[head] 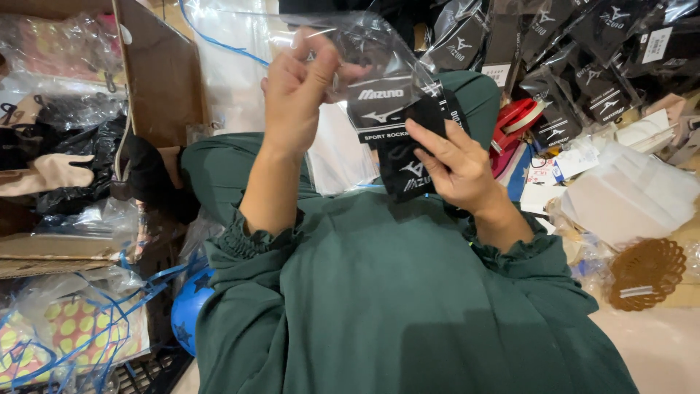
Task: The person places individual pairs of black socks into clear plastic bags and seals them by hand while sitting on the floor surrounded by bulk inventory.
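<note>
Black socks (408,157) with white print sit half inside a clear bag (364,55), above the green-clad lap. The left hand (295,84) pinches the bag; the right hand (456,164) grips the socks. Packed socks (583,58) pile behind.

both hands raised, fingers pinched

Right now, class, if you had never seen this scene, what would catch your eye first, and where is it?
At centre, the left hand pinches the mouth of a clear plastic bag while the right hand pushes a pair of black socks with a card band into it. Behind, top right, lies a heap of bagged black socks; a brown cardboard box stands left.
</note>
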